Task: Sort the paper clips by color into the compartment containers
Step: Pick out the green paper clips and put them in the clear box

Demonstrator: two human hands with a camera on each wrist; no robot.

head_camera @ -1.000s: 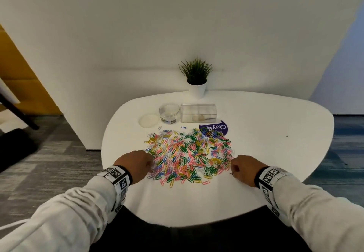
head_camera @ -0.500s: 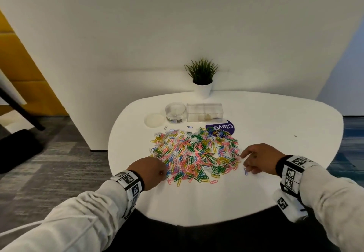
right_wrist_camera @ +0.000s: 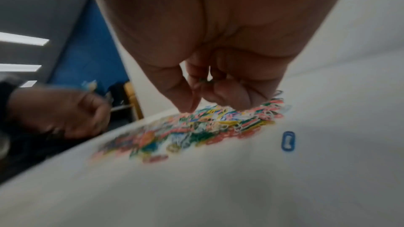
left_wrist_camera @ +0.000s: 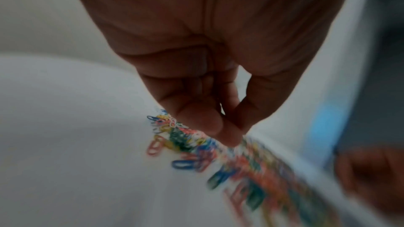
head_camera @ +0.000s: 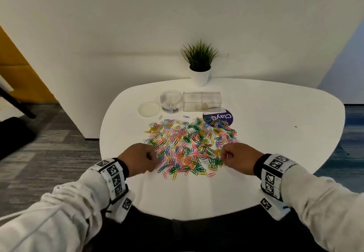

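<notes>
Now both hands sit at the near corners of the heap of coloured wire paper clips (head_camera: 189,143), which lies between them on the round white desk (head_camera: 275,133). The left hand (head_camera: 138,159) has its grip curled, thumb and forefinger pressed together just over the heap's left edge; whether a clip sits between them cannot be told. The right hand (head_camera: 237,158) is curled too, and the right wrist view shows a small dark green clip (right_wrist_camera: 204,80) tucked among its fingertips (right_wrist_camera: 227,94), with the heap just below and ahead of that grip. One blue clip (right_wrist_camera: 288,141) lies alone on the desk, apart from the heap. Beyond the heap from both grips stand the clear rectangular compartment box (head_camera: 201,101), a clear round tub (head_camera: 171,102) and a flat round lid (head_camera: 148,109).
</notes>
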